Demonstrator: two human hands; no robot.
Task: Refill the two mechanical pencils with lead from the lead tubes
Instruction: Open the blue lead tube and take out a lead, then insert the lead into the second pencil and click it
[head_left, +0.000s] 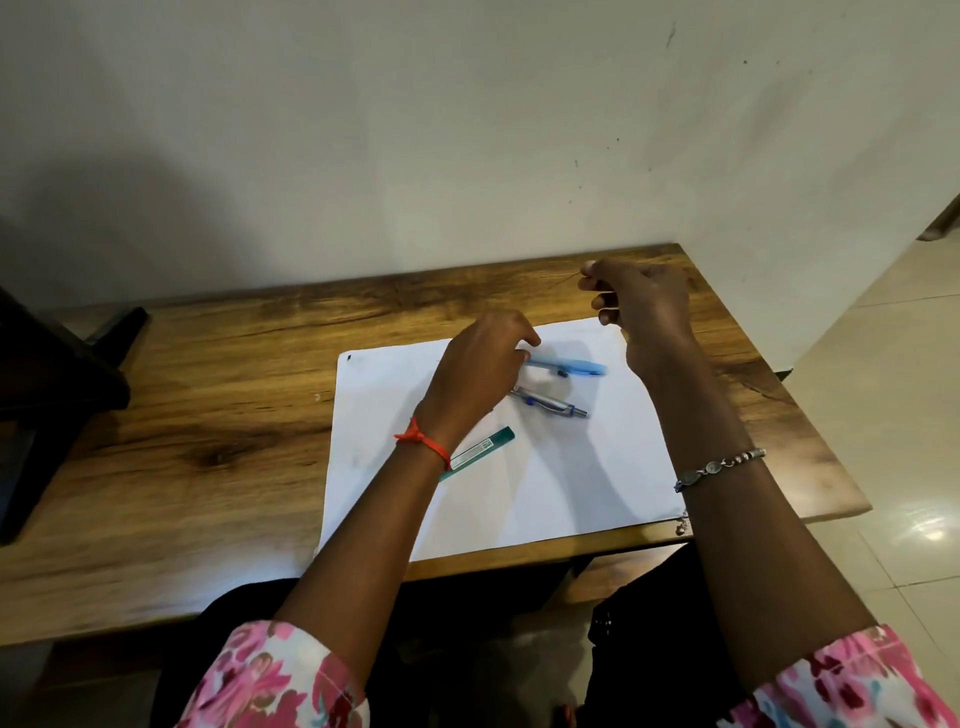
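Note:
A light blue mechanical pencil (571, 367) lies on the white paper (571, 483); my left hand (480, 374) holds its left end with thumb and fingers. Below it lies a clear pencil with blue and silver parts (553, 404). A teal lead tube (480, 453) rests on the paper, partly hidden under my left wrist. My right hand (641, 306) is raised above the paper's far right corner, its thumb and forefinger pinched on a very thin lead (566, 279) that sticks out to the left.
The paper lies on a wooden table (208, 426) against a pale wall. A dark object (47, 395) stands at the table's left end. The table's right edge drops to a tiled floor (893, 415).

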